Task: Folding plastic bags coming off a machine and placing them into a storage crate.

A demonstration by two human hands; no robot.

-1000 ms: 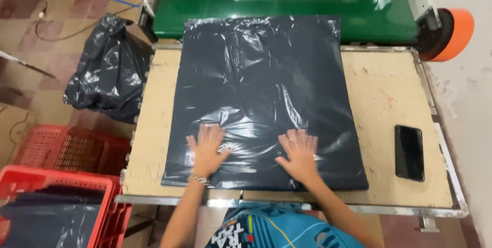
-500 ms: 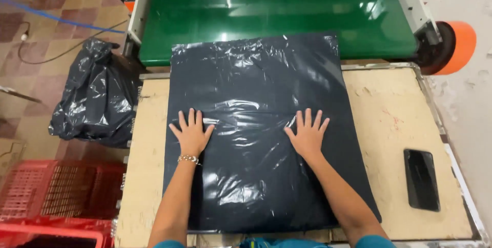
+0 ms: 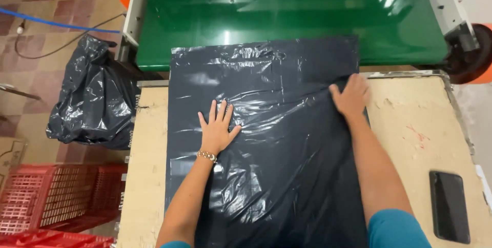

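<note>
Black plastic bag flat under both hands, left hand spread, right hand pinching its edge

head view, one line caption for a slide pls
Both hands, left and right, press a black plastic bag flat, its top edge on the green belt.

Teal sleeves, gold bracelet, bare forearms

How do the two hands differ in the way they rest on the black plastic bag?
The left hand lies flat with fingers spread, near the middle of the black plastic bag; the right hand is at the bag's right edge, with fingers curled and close together. The left wrist wears a bracelet; the right wrist is bare. The right hand is farther forward, nearer the green conveyor belt. Both touch the bag palm down.
</note>
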